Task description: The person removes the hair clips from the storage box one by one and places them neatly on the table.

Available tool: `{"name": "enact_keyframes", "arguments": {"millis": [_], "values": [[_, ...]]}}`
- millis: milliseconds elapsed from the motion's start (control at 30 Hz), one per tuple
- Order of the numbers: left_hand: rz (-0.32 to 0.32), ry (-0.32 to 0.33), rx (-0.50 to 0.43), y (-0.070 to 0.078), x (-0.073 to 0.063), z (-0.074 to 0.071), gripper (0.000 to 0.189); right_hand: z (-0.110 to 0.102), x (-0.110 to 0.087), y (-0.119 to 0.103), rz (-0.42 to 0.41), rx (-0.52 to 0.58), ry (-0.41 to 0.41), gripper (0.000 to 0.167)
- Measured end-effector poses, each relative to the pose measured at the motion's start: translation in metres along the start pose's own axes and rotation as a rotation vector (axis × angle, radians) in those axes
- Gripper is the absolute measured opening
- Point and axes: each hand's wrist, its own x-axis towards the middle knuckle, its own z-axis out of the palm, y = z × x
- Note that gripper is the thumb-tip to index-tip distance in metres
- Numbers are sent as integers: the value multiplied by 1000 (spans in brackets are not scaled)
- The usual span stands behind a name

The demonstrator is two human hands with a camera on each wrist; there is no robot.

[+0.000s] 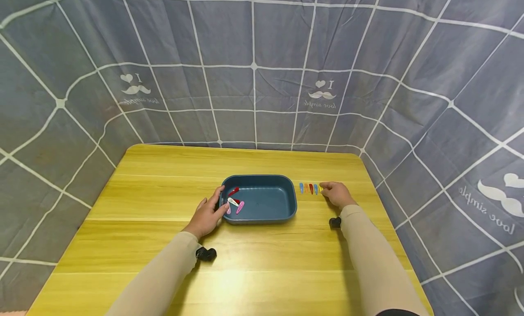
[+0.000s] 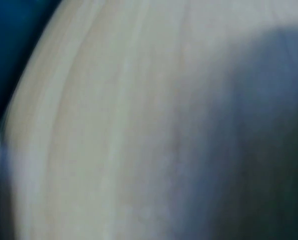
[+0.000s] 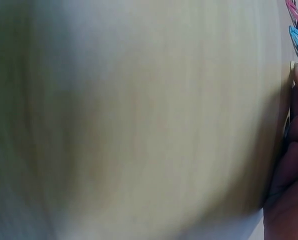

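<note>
The left hand [image 1: 207, 217] spreads loosely over the left rim of a dark-blue, rounded-rectangular tray [image 1: 266, 200], likely steadying it, while the right hand [image 1: 336, 194] pinches a slim yellow hair clip [image 1: 321, 189] that ends a row of blue, orange and red clips [image 1: 311, 188], seemingly to align it.

I see grey curtain [image 1: 229, 34] behind tabletop [image 1: 143, 188] and along both sides, white lines crossing it in squares. White moustache print [image 1: 136, 89] left of centre, second print [image 1: 322, 95] right, larger third print [image 1: 499, 196] far right; lettering reads reversed to me. Tabletop yellow wood-grained, far corners rounded, glare low in head view.
</note>
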Motion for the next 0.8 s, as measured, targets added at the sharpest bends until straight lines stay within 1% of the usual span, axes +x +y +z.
{"name": "enact_keyframes", "arguments": {"millis": [267, 567, 800], "values": [[-2, -2, -7, 0, 0, 0, 68, 0, -3, -1, -23, -9, 0, 42], [17, 12, 6, -2, 2, 2, 69, 0, 1, -1, 3, 5, -13, 42], [1, 2, -7, -3, 1, 2, 69, 0, 0, -2, 2, 4, -9, 42]]}}
